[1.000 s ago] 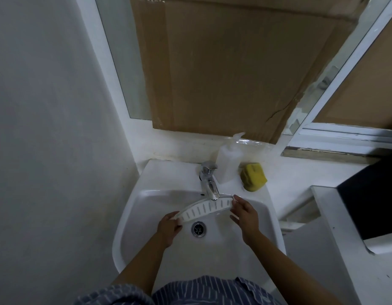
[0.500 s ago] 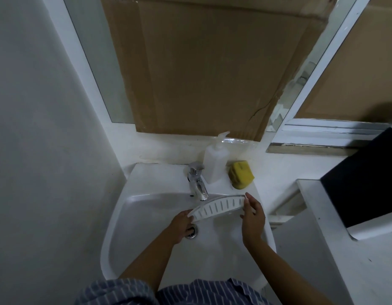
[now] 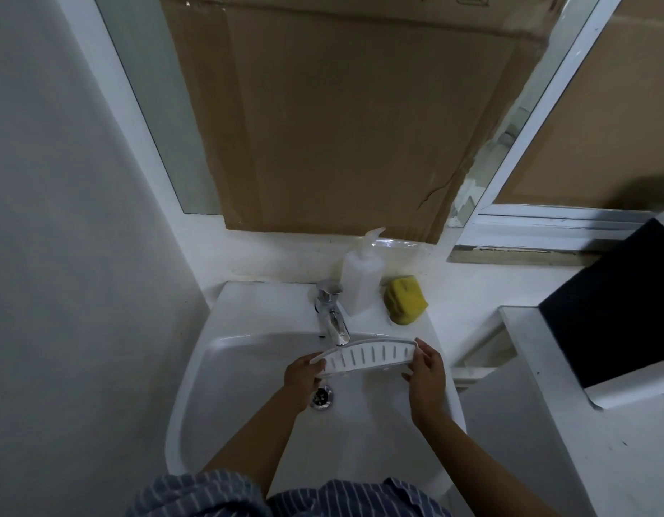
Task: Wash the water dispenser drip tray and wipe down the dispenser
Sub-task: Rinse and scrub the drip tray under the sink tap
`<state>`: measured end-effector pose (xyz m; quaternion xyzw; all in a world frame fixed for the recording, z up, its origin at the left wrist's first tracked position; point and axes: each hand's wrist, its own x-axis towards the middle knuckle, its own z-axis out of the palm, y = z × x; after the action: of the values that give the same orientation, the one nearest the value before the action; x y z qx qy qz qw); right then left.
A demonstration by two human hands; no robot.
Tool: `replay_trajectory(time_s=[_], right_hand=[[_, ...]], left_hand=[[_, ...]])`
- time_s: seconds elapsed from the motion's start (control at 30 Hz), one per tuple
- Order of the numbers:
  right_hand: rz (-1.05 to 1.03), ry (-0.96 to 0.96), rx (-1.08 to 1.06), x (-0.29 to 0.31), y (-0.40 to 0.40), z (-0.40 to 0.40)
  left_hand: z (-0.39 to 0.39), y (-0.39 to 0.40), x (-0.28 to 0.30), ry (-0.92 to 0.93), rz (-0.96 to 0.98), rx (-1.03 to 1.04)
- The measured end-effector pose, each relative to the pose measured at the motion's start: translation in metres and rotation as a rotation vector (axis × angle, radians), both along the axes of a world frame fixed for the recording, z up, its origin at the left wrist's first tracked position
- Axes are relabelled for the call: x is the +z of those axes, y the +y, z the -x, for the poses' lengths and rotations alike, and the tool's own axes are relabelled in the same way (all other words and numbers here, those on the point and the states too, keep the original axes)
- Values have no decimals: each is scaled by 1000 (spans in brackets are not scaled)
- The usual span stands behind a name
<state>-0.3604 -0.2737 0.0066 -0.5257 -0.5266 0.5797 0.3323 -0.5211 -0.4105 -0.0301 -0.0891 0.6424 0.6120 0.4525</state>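
A white curved drip tray (image 3: 367,357) with several slots is held over the white sink basin (image 3: 248,367), just below the chrome tap's (image 3: 332,315) spout. My left hand (image 3: 302,375) grips the tray's left end. My right hand (image 3: 427,375) grips its right end, thumb under the front edge. The tray lies nearly level, slotted face towards me. No running water is visible. The water dispenser itself is not in view.
A yellow sponge (image 3: 405,300) and a white pump soap bottle (image 3: 360,281) stand on the sink's back rim. The drain (image 3: 322,397) is below the tray. Cardboard (image 3: 341,117) covers the mirror. A white counter with a black object (image 3: 614,304) is at right.
The tray has shifted right and levelled out, its right end lowering from beside the tap. Both hands kept their grip on its ends.
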Motion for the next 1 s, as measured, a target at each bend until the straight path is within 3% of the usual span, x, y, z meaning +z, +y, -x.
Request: replay_trajectory(time_s=[0.17, 0.43, 0.6, 0.8, 1.0], right_hand=[[78, -24, 105, -19, -15, 10], [417, -45, 276, -34, -35, 43], [521, -69, 356, -38, -42, 60], [636, -5, 342, -28, -41, 68], [676, 16, 302, -21, -33, 60]], left_hand=[[18, -32, -6, 16, -14, 118], [35, -91, -11, 98, 24, 369], [36, -107, -1, 158, 43, 481], [37, -112, 4, 184, 46, 516], [39, -103, 5, 74, 64, 488]])
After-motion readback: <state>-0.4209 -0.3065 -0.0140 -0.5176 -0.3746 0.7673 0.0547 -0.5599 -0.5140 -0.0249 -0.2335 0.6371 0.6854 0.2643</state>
